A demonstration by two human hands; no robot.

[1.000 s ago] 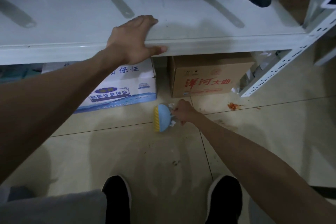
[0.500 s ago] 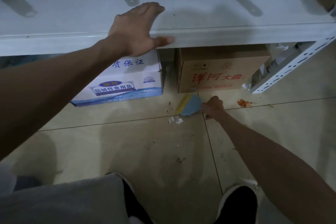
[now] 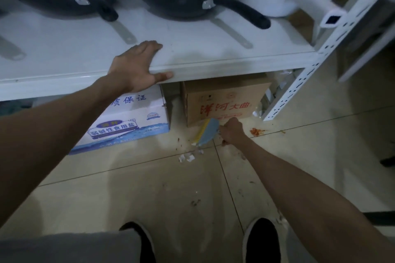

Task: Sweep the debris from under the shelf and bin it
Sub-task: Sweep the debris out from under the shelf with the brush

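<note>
Two hands: left hand (image 3: 136, 68) flat on the shelf (image 3: 213, 57) edge, fingers together, thumb splayed; right hand (image 3: 232, 131) below the shelf grips a brush (image 3: 207, 133); scraps (image 3: 187, 158) lie on the floor (image 3: 149, 198) just before the shelf

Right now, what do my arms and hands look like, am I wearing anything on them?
Both forearms are bare, with no sleeve in view. The left hand and right hand wear no gloves, and no watch, bracelet or ring shows, though the light is dim.
</note>
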